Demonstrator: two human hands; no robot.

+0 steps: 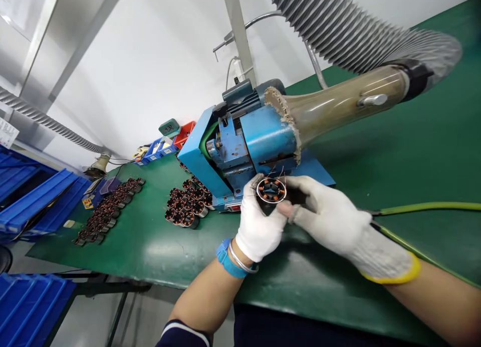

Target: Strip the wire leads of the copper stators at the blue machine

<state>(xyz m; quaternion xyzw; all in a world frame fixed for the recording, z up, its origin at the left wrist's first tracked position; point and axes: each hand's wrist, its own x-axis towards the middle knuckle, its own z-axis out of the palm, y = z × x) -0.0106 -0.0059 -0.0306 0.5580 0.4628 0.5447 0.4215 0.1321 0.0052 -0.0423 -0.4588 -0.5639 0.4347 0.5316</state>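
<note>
Wound ring held in both gloved hands before a blue machine

The wound ring [269, 197], orange coils around its inside, sits above the table [150, 251], just off the view's middle toward 4 o'clock. The left hand [259, 229] has its grip closed around the ring's 9 o'clock side; the right hand [332, 216] grasps it at 3 o'clock. Thin wire ends stick up at about 1 o'clock.

From the ring, the blue machine [229, 156] stands close by at 11 o'clock. A tan duct [343, 104] leaves it toward 2 o'clock and joins a grey corrugated hose [338, 26]. A cluster of similar rings [188, 201] lies at 9 o'clock, with a longer row [108, 211] farther out. A red bin [185, 134] sits at 10 o'clock, and a green cable [432, 206] runs at 3 o'clock.
</note>
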